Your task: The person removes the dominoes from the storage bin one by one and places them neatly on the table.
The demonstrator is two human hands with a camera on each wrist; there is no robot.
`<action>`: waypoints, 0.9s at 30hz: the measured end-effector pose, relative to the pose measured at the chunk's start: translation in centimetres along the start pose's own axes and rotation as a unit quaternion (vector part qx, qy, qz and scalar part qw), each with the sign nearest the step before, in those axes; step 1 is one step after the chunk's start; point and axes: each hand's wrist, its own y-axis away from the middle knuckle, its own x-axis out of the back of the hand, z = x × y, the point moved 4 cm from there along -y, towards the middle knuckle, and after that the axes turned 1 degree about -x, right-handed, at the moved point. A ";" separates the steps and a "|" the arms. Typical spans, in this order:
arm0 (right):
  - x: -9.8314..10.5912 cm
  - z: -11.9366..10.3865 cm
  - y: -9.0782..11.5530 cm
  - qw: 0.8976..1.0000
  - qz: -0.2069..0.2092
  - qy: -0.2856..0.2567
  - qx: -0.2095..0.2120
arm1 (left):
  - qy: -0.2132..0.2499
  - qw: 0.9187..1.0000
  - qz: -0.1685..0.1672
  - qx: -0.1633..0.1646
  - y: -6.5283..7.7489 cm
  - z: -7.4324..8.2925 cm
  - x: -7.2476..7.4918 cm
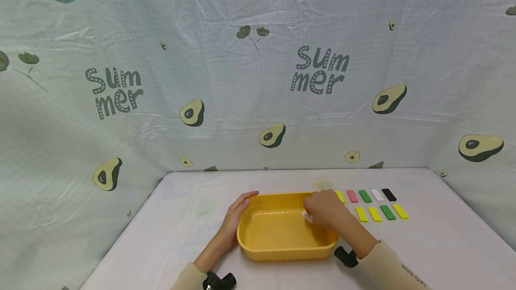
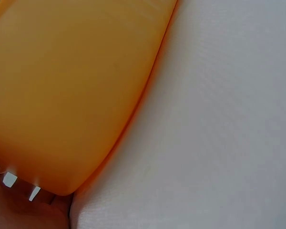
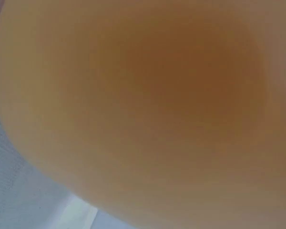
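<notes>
A yellow rectangular plastic tub (image 1: 278, 254) sits on the white-covered table. My left hand (image 1: 231, 220) lies along its outer left wall, fingers reaching toward the far-left corner. In the left wrist view those fingers (image 2: 19, 210) touch the orange-looking wall (image 2: 76, 95). Over the tub's right side, my right hand (image 1: 324, 209) has its fingers curled on a small white piece (image 1: 307, 216) that sticks out toward the inside. Most of that piece is hidden by the hand, so I cannot tell its kind. The right wrist view is filled by a blurred yellow-brown surface (image 3: 133, 119).
Right of the tub lie two rows of small flat blocks: yellow (image 1: 374, 214), pink (image 1: 352, 196), green (image 1: 388, 212), white (image 1: 377, 195) and black (image 1: 389, 194). A printed sheet (image 1: 225, 79) hangs behind and beside the table. Each wrist carries a black device (image 1: 219, 281).
</notes>
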 end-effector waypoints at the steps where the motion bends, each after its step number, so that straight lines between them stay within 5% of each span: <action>1: 0.0 0.0 0.0 1.000 0.000 -0.001 0.001 | 0.000 1.000 0.000 0.000 0.0 0.0 0.0; 13: -0.2 0.0 -0.7 1.000 0.012 0.009 0.020 | 0.009 1.000 0.010 0.007 0.1 0.0 -0.2; 27: -0.1 -0.1 -0.8 0.992 -0.032 -0.116 0.046 | 0.001 1.000 0.013 0.009 -0.2 0.2 -0.6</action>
